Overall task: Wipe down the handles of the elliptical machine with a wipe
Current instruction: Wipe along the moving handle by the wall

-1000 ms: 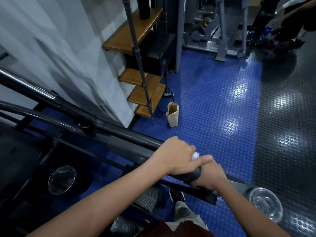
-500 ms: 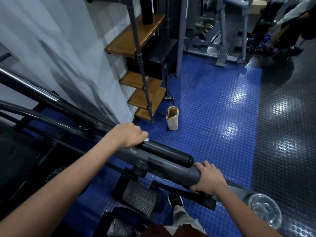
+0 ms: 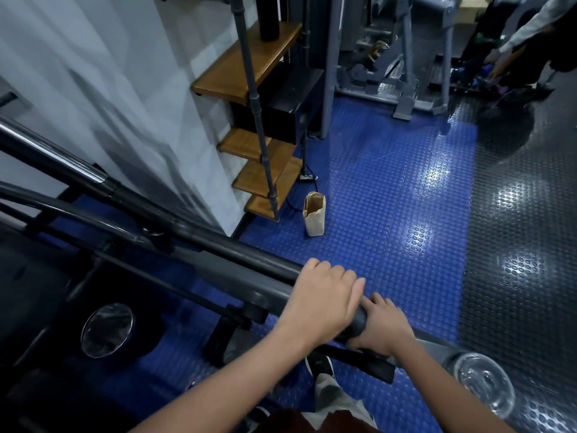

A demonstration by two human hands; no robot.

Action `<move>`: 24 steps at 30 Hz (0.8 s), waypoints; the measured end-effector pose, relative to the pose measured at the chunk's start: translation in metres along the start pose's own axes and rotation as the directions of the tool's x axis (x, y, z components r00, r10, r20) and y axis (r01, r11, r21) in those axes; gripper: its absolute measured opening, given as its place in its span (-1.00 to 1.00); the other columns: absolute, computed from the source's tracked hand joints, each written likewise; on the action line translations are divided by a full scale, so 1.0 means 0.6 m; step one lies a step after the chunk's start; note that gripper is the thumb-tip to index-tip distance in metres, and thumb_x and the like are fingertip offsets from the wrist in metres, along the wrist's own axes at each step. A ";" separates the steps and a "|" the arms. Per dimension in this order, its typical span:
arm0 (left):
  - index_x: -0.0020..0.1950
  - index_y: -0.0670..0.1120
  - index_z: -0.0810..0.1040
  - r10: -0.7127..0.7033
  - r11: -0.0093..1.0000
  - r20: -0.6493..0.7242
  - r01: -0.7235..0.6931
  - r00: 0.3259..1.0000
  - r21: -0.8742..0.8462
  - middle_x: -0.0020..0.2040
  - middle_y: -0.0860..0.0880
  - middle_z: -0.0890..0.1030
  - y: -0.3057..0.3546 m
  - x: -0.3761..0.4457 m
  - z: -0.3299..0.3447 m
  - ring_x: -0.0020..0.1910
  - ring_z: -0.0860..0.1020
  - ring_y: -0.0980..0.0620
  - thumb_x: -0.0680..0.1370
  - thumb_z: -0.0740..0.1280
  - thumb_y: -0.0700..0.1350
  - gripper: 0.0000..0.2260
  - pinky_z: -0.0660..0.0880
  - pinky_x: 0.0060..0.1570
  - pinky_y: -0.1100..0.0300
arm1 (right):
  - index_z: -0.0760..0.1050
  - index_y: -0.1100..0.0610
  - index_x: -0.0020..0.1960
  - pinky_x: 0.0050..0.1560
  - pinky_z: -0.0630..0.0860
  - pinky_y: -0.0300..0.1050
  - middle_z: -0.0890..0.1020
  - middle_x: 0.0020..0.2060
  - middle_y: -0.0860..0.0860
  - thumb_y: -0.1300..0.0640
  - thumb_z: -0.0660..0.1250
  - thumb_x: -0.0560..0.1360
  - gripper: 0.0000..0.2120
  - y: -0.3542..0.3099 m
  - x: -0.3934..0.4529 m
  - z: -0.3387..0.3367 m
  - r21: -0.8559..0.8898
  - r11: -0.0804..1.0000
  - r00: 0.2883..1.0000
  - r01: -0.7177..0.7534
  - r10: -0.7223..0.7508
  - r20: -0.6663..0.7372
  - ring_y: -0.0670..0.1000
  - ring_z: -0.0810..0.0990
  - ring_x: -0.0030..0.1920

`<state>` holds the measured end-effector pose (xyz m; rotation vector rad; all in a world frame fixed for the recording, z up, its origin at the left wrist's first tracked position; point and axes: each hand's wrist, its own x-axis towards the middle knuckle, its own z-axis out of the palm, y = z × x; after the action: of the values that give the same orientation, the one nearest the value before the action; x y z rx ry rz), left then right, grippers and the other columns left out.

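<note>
Your left hand (image 3: 321, 303) is clenched over the black foam handle (image 3: 249, 260) of the elliptical machine, right at the grip's rounded near end; the wipe itself is hidden under your palm, so you cannot tell from here whether it sits against the foam. Your right hand (image 3: 379, 325) is wrapped around the grey bar just beyond that end, its fingers touching the side of your left hand. Up the handle from your left hand the foam runs bare to the chrome section (image 3: 50, 151) near the white wall (image 3: 109, 89). Below the handle lie the machine's pedal arm and a round clear cover (image 3: 107, 329), close under your left forearm. On the far side of the handle the blue studded floor (image 3: 390, 198) is open, with only a small brown paper bag (image 3: 314, 214) standing upright on it, well apart from the grip and beside the lowest wooden stair tread (image 3: 265, 204). Past the blue edge, to the right of the handle, the floor turns dark grey. A second clear cover (image 3: 484, 385) sits just beyond your right wrist.
</note>
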<state>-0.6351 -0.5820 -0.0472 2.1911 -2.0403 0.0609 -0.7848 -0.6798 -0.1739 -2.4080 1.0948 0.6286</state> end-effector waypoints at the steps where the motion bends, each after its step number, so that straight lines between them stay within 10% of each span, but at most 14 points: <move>1: -0.12 -0.03 0.52 0.034 0.999 -0.024 -0.035 0.999 -0.020 -0.24 -0.01 0.54 -0.010 -0.011 0.009 -0.27 0.45 -0.07 0.70 0.08 0.01 -0.69 0.41 -0.12 0.01 | 0.23 -0.15 0.45 0.26 0.39 0.03 0.38 0.19 -0.05 -0.43 0.39 0.10 -0.02 0.000 -0.001 0.000 -0.002 1.000 1.000 -0.001 0.001 -0.007 0.06 0.40 0.23; 7: 0.31 -0.09 0.46 0.096 0.992 -0.079 -0.089 0.992 0.095 0.15 -0.07 0.56 -0.170 -0.083 0.030 0.16 0.48 -0.07 0.70 -0.05 0.08 -0.59 0.29 0.33 0.02 | 0.20 -0.16 0.48 0.33 0.36 0.04 0.36 0.26 -0.05 -0.43 0.38 0.14 -0.02 0.001 0.000 -0.004 0.011 1.000 1.000 0.023 -0.023 0.003 0.06 0.38 0.28; 14: -0.13 -0.09 0.51 -0.157 0.975 -0.113 0.172 0.981 0.140 -0.21 0.00 0.51 -0.341 -0.104 -0.043 -0.19 0.47 -0.08 0.67 0.01 -0.07 -0.67 0.41 0.02 0.02 | 0.19 -0.17 0.49 0.31 0.37 0.03 0.36 0.23 -0.07 -0.43 0.39 0.14 -0.01 0.002 -0.003 -0.008 0.026 0.999 1.000 0.025 -0.025 0.016 0.04 0.38 0.27; 19: -0.16 -0.13 0.47 -0.113 0.934 0.284 0.005 0.952 0.357 -0.35 -0.08 0.53 -0.282 -0.029 -0.054 -0.39 0.53 -0.15 0.58 0.25 -0.11 -0.85 0.42 -0.41 0.08 | 0.20 -0.18 0.47 0.29 0.38 0.02 0.37 0.18 -0.07 -0.42 0.39 0.14 -0.03 -0.002 -0.003 -0.009 0.036 0.999 0.999 0.029 -0.029 0.020 0.04 0.40 0.24; 24: -0.30 -0.08 0.23 -0.083 0.974 0.376 -0.004 0.923 0.225 -0.34 -0.03 0.43 -0.087 0.039 -0.059 -0.31 0.37 -0.08 0.66 0.01 -0.08 -0.68 0.36 -0.28 0.10 | 0.21 -0.18 0.47 0.28 0.39 0.01 0.37 0.17 -0.07 -0.42 0.38 0.11 -0.02 -0.001 -0.005 -0.010 0.037 0.999 1.000 0.018 -0.019 0.019 0.04 0.40 0.23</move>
<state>-0.5789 -0.5970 -0.0135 2.5507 -2.2825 -0.1678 -0.7845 -0.6808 -0.1674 -2.3732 1.0661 0.6190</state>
